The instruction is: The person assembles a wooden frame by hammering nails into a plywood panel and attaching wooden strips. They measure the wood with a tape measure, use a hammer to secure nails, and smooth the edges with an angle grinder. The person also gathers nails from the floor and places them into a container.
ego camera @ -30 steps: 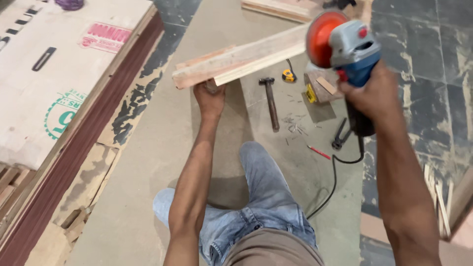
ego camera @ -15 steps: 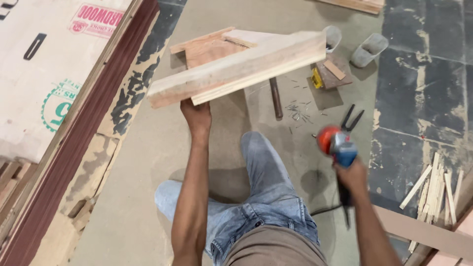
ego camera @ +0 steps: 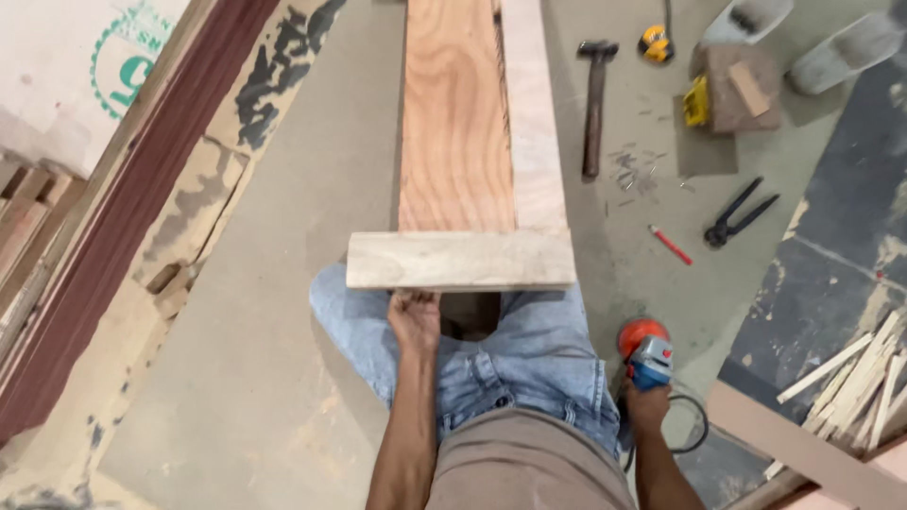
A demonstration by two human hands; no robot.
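Wooden frame [ego camera: 460,259]: stiff, probably heavy; left hand [ego camera: 416,321] grips near crosspiece underneath (right hand [ego camera: 646,404] clasps angle grinder [ego camera: 645,351]).

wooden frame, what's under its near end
The left hand grips the wooden frame from below, above the person's jeans. A dark gap shows beside the hand. The fingers and whatever lies beneath the crosspiece are covered.

The long reddish wooden plank [ego camera: 455,113] runs off the far edge. The left hand [ego camera: 416,321] has fingertips hidden under the pale wooden crosspiece [ego camera: 461,260]. The right hand [ego camera: 647,406] largely covers the blue angle grinder's [ego camera: 647,354] body.
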